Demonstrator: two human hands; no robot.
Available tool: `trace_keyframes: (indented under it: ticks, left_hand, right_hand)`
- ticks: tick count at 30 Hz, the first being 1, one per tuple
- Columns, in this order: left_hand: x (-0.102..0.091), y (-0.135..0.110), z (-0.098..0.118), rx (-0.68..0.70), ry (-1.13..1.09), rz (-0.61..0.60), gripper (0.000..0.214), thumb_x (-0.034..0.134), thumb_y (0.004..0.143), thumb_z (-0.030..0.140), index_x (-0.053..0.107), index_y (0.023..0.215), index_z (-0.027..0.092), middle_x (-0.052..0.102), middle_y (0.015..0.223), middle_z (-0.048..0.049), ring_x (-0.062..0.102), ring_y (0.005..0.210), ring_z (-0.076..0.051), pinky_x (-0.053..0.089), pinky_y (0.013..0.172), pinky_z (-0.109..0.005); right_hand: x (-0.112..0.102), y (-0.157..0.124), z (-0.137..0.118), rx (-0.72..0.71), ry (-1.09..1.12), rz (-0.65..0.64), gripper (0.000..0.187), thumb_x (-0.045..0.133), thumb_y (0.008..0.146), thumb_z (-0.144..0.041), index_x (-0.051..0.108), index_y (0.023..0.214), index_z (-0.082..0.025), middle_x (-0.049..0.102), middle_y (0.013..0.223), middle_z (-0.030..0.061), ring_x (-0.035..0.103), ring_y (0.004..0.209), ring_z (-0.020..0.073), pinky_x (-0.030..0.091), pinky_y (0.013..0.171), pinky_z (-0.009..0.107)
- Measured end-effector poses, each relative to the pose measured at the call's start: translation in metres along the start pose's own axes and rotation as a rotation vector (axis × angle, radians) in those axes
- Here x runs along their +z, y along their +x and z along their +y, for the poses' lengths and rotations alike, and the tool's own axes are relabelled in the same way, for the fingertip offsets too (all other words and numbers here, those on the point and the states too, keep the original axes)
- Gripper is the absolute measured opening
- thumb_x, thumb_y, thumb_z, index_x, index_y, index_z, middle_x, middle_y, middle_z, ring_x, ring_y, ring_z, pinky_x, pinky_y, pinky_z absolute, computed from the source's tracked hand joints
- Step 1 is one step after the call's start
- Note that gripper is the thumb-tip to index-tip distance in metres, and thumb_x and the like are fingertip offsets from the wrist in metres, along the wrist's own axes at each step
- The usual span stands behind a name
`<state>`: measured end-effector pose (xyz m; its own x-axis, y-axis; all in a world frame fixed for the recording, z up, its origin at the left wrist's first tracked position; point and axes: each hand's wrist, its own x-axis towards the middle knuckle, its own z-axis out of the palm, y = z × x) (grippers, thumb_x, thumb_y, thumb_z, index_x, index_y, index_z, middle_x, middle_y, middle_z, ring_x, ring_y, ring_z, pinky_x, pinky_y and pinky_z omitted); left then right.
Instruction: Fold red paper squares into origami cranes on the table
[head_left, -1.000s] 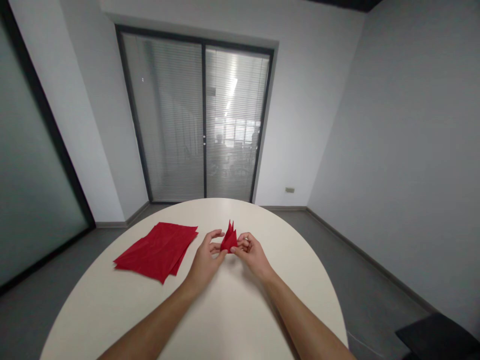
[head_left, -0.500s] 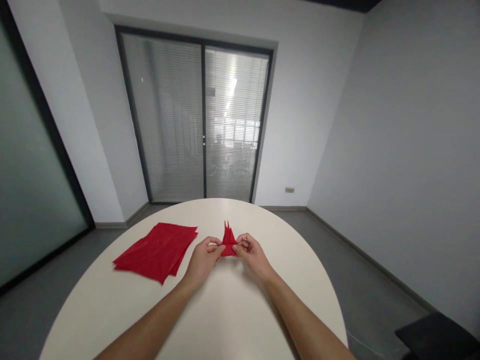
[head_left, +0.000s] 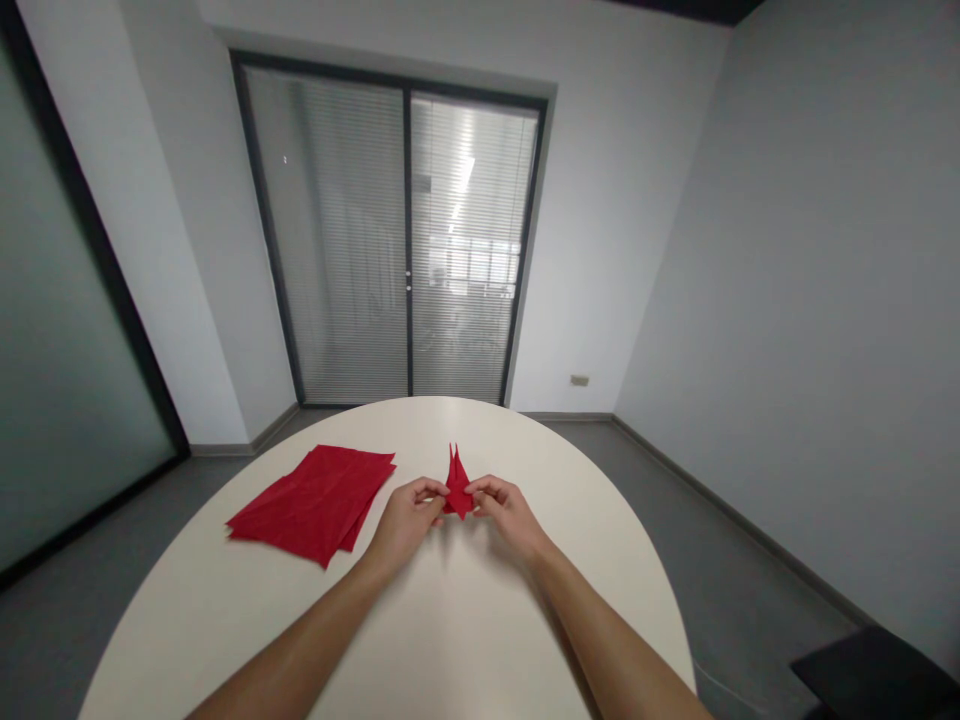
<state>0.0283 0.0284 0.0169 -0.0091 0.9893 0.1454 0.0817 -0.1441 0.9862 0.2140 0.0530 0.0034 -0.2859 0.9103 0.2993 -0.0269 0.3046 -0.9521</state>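
Note:
Between my two hands is a small red origami piece (head_left: 459,488), folded from paper, with two thin points standing up at its far end and a pointed flap toward me. My left hand (head_left: 411,510) pinches its left edge between thumb and fingers. On the other side, my right hand (head_left: 506,508) grips the right edge the same way. The fingertips hide parts of both edges. Left of my left hand lies a loose stack of red paper sheets (head_left: 315,505), their corners not lined up.
All of this is on a round cream table (head_left: 450,630). Beyond it stands a glass door with blinds (head_left: 337,240). A black seat or chair part (head_left: 877,670) shows at the lower right, and a wall socket (head_left: 579,380) sits low on the far wall.
The near edge of the origami piece was a straight band; now a pointed flap comes down toward me there. My fingers have shifted slightly on its edges. The paper stack has stayed put.

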Motion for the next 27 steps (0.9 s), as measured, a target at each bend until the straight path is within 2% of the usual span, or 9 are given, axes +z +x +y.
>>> trace_keyframes:
  ticks: [5, 10, 14, 18, 23, 27]
  left_hand:
    - [0.0003, 0.0001, -0.0013, 0.010, -0.025, -0.013, 0.026, 0.073, 0.069, 0.041, 0.070, 0.080, 0.017, 0.075, 0.080, -0.0072, 0.071, 0.074, -0.022, 0.053, 0.060, -0.028]
    - [0.0000, -0.0003, -0.0048, 0.054, -0.021, -0.055, 0.029, 0.072, 0.071, 0.040, 0.067, 0.088, 0.017, 0.074, 0.086, -0.0076, 0.070, 0.075, -0.021, 0.051, 0.062, -0.027]
    - [-0.0003, 0.0001, -0.0072, 0.117, -0.053, -0.049, 0.027, 0.073, 0.070, 0.031, 0.062, 0.090, 0.017, 0.074, 0.090, -0.0078, 0.070, 0.077, -0.020, 0.053, 0.071, -0.030]
    - [-0.0019, 0.0014, -0.0056, 0.168, -0.011, -0.045, 0.026, 0.072, 0.070, 0.027, 0.065, 0.093, 0.016, 0.076, 0.091, -0.0084, 0.070, 0.083, -0.022, 0.053, 0.081, -0.034]
    - [-0.0035, 0.0028, -0.0051, 0.187, 0.066, -0.046, 0.029, 0.068, 0.072, 0.022, 0.071, 0.100, 0.016, 0.077, 0.099, -0.0100, 0.071, 0.091, -0.024, 0.052, 0.088, -0.037]
    - [-0.0046, 0.0035, -0.0086, 0.228, 0.146, -0.019, 0.026, 0.066, 0.076, 0.024, 0.073, 0.099, 0.016, 0.076, 0.100, -0.0105, 0.070, 0.092, -0.025, 0.052, 0.088, -0.038]
  right_hand:
    - [-0.0006, 0.0006, 0.0042, -0.017, -0.047, 0.010, 0.031, 0.071, 0.079, -0.049, 0.072, 0.088, -0.019, 0.071, 0.080, 0.0039, 0.062, 0.072, 0.0176, 0.048, 0.069, 0.031]
    - [0.0001, 0.0007, 0.0063, -0.048, -0.022, 0.040, 0.030, 0.077, 0.075, -0.043, 0.068, 0.093, -0.020, 0.068, 0.079, 0.0013, 0.058, 0.066, 0.0145, 0.044, 0.065, 0.028]
    - [0.0010, 0.0005, 0.0040, -0.044, 0.006, 0.038, 0.034, 0.079, 0.073, -0.040, 0.066, 0.098, -0.021, 0.069, 0.086, 0.0024, 0.062, 0.075, 0.0162, 0.046, 0.070, 0.030]
    - [0.0015, 0.0002, 0.0020, -0.034, -0.046, 0.020, 0.036, 0.079, 0.073, -0.037, 0.069, 0.102, -0.020, 0.072, 0.093, 0.0057, 0.064, 0.084, 0.0193, 0.049, 0.075, 0.033]
    - [0.0011, -0.0007, 0.0002, -0.037, -0.128, 0.006, 0.031, 0.075, 0.075, -0.036, 0.073, 0.101, -0.019, 0.074, 0.098, 0.0079, 0.065, 0.085, 0.0203, 0.050, 0.079, 0.036]
    - [0.0014, -0.0011, -0.0005, -0.052, -0.154, -0.001, 0.028, 0.074, 0.077, -0.035, 0.073, 0.099, -0.018, 0.074, 0.098, 0.0081, 0.066, 0.085, 0.0205, 0.051, 0.079, 0.036]
